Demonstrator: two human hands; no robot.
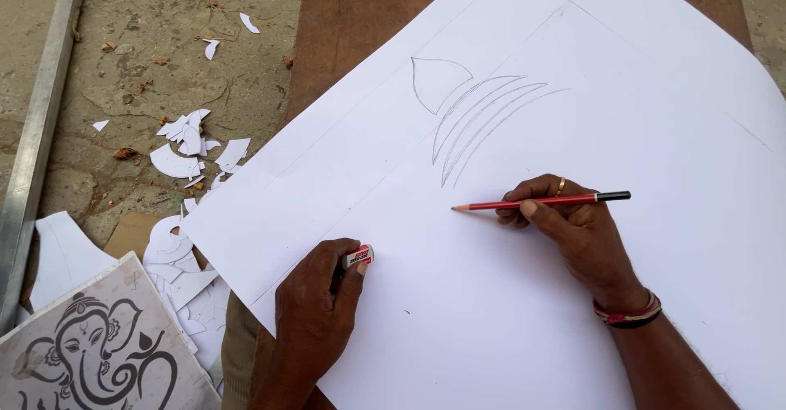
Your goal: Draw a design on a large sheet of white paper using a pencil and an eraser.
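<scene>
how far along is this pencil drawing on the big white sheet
Early on. Done: faint ruled border lines and a small sketch of a pointed leaf shape with curved strokes near the top of the white sheet. In hand: the right hand holds a red pencil, the left hand an eraser. Left: most of the sheet is bare.

One pencil (542, 203), one eraser (359, 257), one paper sheet (524, 295), two hands (315, 312).

Eraser (359, 257) mostly hidden under fingers (348, 275) — elephant-head print (90, 348) cut off.
</scene>
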